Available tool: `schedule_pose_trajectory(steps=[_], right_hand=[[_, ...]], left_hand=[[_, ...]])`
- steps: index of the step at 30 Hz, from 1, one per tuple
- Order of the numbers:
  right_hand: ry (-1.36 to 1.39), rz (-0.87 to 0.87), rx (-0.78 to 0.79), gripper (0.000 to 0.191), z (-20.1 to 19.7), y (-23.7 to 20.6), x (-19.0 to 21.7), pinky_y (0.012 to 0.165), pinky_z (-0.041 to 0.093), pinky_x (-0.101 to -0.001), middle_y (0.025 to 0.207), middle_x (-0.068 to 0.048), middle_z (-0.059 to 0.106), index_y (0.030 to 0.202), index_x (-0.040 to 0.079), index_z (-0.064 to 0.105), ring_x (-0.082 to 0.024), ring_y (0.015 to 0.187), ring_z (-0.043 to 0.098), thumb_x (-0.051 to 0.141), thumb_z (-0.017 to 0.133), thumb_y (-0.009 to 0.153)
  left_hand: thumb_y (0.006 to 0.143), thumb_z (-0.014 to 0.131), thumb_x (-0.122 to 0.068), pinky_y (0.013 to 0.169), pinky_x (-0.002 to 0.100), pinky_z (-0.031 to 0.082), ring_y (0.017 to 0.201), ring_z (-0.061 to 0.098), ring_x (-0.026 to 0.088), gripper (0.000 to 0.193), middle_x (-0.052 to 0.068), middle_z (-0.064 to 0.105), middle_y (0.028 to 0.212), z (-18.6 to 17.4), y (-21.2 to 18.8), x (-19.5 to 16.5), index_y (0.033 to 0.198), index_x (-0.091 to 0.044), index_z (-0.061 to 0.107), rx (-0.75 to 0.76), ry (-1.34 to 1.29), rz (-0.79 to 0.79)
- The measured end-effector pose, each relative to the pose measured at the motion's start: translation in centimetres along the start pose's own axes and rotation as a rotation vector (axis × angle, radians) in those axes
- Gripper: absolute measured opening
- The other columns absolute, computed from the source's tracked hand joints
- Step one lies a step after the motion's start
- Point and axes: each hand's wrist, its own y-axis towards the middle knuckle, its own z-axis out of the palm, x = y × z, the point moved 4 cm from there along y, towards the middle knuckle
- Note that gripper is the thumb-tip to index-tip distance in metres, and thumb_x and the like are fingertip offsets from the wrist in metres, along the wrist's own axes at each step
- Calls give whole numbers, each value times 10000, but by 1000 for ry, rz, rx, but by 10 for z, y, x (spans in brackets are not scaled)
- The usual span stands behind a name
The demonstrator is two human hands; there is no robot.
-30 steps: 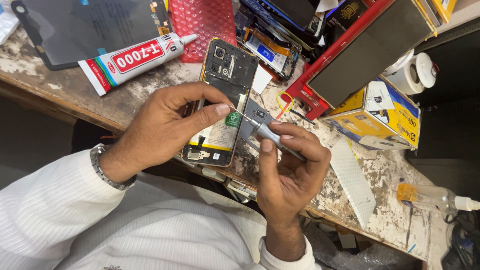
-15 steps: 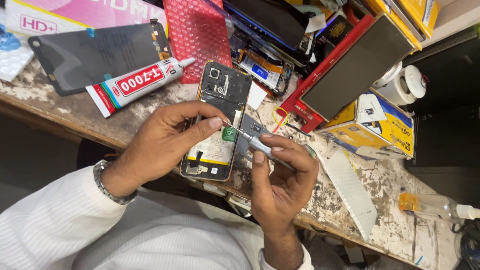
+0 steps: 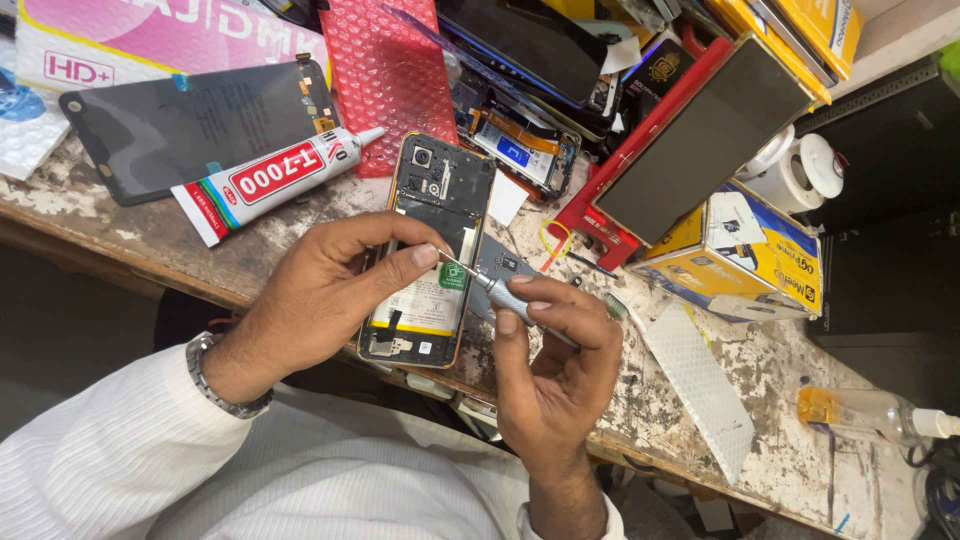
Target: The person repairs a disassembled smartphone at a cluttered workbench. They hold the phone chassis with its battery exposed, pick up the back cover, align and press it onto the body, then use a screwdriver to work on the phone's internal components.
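- Head view: my left hand (image 3: 320, 295) and right hand (image 3: 555, 365) are staying put on the phone (image 3: 428, 250) at the bench's near edge since a second ago; the work is continuing.
- I am curling my right fingers, pinching the screwdriver (image 3: 500, 295), its tip at the phone's right edge.
- My left fingers are pressing together, steadying the phone.

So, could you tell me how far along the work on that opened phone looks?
Done: the opened phone lies on the bench with its back off and its insides bare. In hand: the left hand steadies it while the right hand sets a small screwdriver to its right edge. Left: it is not closed; the glue tube lies capped.
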Motion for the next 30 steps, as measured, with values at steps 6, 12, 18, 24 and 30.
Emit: schedule_pose_trajectory(steps=[6,12,18,24,30], right_hand=[[-19,-17,18,312,-2,-1,0,1050,562,-330,1274,-187,601,1207,41,444,-191,1180,634,-116,636,1017],[-6,-11,30,320,-5,-1,-2,1056,572,-340,1266,-194,613,1207,45,449,-201,1209,641,-125,631,1005],[-12,-27,44,331,-6,-1,-2,1016,576,-321,1269,-192,611,1215,50,446,-189,1172,643,-130,631,1009],[-12,-21,13,334,-12,-1,-3,988,583,-309,1265,-187,610,1219,54,447,-200,1198,645,-132,627,1008],[-108,22,31,309,-38,0,2,1022,577,-319,1242,-200,626,1210,35,477,-207,1183,653,-129,645,1009]], left_hand=[[1007,646,-172,819,221,560,929,658,45,206,11,767,992,1,0,3,1100,-20,749,-3,-22,-12],[992,653,-168,801,239,571,917,671,58,205,19,771,991,2,-1,6,1097,-20,750,-13,-57,-65],[1005,641,-158,844,240,573,950,681,62,195,20,778,1007,2,1,2,1088,-19,750,-15,11,-24],[959,661,-138,796,237,601,936,688,54,276,16,759,1067,5,1,-2,1218,-58,712,-14,-62,-126],[909,665,-8,798,228,630,953,705,60,480,49,720,1149,7,-4,-7,1378,-70,581,-62,-74,-73]])
